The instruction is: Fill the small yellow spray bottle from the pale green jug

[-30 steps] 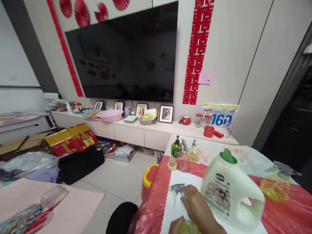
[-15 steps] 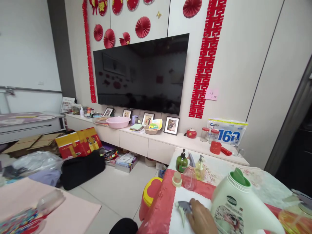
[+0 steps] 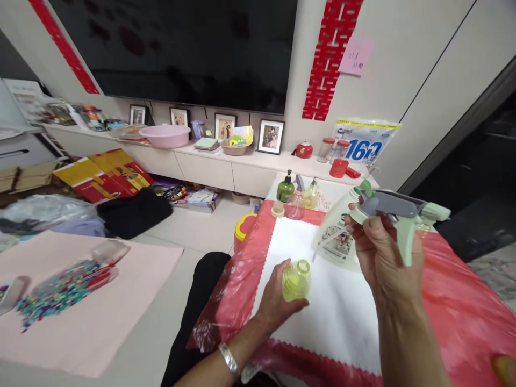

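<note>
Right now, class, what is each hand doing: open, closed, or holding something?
Left hand: closed around a small yellow-green bottle.
Right hand: closed on a grey and green spray trigger head, lifted above the table.

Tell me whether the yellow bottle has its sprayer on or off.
Off. The left hand holds the yellow bottle with a bare neck; the right hand holds the sprayer apart.

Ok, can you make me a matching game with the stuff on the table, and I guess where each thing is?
Things:
1. spray trigger head
2. small yellow-green bottle
3. big white jug
4. dark green pump bottle

Places:
A. far end of the table
B. held up in the right hand
C. gripped by the left hand
D. standing behind the right hand

Pairs: 1-B, 2-C, 3-D, 4-A
</note>
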`<state>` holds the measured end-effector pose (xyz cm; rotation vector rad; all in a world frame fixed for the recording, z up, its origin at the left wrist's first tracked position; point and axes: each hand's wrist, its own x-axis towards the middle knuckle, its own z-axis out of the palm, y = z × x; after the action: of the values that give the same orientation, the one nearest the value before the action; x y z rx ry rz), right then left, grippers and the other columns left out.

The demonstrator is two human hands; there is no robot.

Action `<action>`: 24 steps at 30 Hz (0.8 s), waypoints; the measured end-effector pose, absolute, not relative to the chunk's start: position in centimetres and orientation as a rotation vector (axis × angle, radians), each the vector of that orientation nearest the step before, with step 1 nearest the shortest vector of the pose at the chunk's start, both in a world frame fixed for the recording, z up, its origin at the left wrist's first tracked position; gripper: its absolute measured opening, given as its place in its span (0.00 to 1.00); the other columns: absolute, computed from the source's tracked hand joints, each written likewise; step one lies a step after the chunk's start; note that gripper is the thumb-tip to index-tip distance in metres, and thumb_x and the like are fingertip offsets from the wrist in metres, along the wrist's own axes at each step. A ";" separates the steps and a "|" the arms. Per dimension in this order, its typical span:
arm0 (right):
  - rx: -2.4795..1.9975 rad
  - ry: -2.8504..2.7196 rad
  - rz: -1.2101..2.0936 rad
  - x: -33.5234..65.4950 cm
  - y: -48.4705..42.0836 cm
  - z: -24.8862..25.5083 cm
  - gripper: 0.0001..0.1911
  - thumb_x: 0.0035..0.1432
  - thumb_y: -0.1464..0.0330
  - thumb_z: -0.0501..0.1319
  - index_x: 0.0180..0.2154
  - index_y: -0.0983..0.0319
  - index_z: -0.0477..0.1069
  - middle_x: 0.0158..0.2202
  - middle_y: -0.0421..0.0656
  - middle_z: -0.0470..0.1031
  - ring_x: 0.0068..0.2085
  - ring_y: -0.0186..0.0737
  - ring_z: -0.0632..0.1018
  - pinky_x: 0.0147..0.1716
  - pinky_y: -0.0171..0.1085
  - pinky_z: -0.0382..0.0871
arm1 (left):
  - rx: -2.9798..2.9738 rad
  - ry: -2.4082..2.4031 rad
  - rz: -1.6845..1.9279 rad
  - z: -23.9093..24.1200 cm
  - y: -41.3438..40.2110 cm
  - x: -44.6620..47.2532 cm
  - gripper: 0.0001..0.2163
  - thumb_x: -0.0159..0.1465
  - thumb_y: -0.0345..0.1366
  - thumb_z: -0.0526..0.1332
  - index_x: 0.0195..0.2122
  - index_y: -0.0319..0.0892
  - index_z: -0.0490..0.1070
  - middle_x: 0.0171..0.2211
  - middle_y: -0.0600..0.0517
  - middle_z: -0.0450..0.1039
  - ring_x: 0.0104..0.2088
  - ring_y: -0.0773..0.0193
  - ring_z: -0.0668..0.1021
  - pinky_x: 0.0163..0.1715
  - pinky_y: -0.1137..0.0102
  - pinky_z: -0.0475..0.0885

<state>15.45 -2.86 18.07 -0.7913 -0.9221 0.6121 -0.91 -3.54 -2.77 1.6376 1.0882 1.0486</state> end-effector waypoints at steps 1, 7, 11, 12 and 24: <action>-0.787 -0.923 0.625 15.1 -3.1 18.2 0.13 0.51 0.65 0.72 0.39 0.59 0.75 0.37 0.41 0.76 0.43 0.38 0.78 0.40 0.36 0.77 | 1.641 1.079 1.052 -2.6 -3.5 -0.9 0.48 0.46 0.57 0.73 0.63 0.40 0.58 0.63 0.36 0.65 0.65 0.40 0.68 0.67 0.44 0.59; -0.851 -0.962 0.715 14.5 -2.7 16.4 0.15 0.50 0.61 0.73 0.37 0.60 0.74 0.37 0.41 0.77 0.37 0.36 0.78 0.37 0.35 0.76 | 1.639 1.082 1.052 -2.3 -3.8 -0.9 0.49 0.46 0.64 0.70 0.64 0.42 0.57 0.62 0.38 0.65 0.64 0.42 0.68 0.66 0.47 0.60; -0.944 -1.074 0.771 14.9 -2.6 13.2 0.14 0.56 0.60 0.69 0.41 0.59 0.75 0.40 0.43 0.78 0.41 0.38 0.79 0.43 0.39 0.77 | 1.635 1.073 1.059 -2.6 -3.7 -0.9 0.50 0.47 0.63 0.70 0.64 0.41 0.56 0.62 0.38 0.64 0.65 0.41 0.68 0.66 0.46 0.59; -0.974 -1.119 0.792 15.0 -2.7 12.3 0.14 0.58 0.60 0.68 0.43 0.59 0.75 0.42 0.43 0.79 0.42 0.38 0.79 0.45 0.40 0.77 | 1.635 1.072 1.057 -2.6 -3.7 -0.9 0.49 0.47 0.62 0.71 0.64 0.42 0.56 0.63 0.38 0.64 0.65 0.41 0.67 0.66 0.46 0.59; -1.150 -1.460 0.764 13.7 -5.2 8.6 0.16 0.60 0.60 0.64 0.48 0.58 0.78 0.43 0.44 0.80 0.42 0.40 0.81 0.42 0.34 0.78 | 1.632 0.984 1.142 -1.8 -4.3 -1.0 0.42 0.55 0.65 0.63 0.63 0.43 0.58 0.60 0.39 0.66 0.62 0.43 0.70 0.63 0.45 0.64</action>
<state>13.74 -5.18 8.61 -1.1505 -1.4603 0.7641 -1.03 -4.32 -1.83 1.6321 0.9845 1.1422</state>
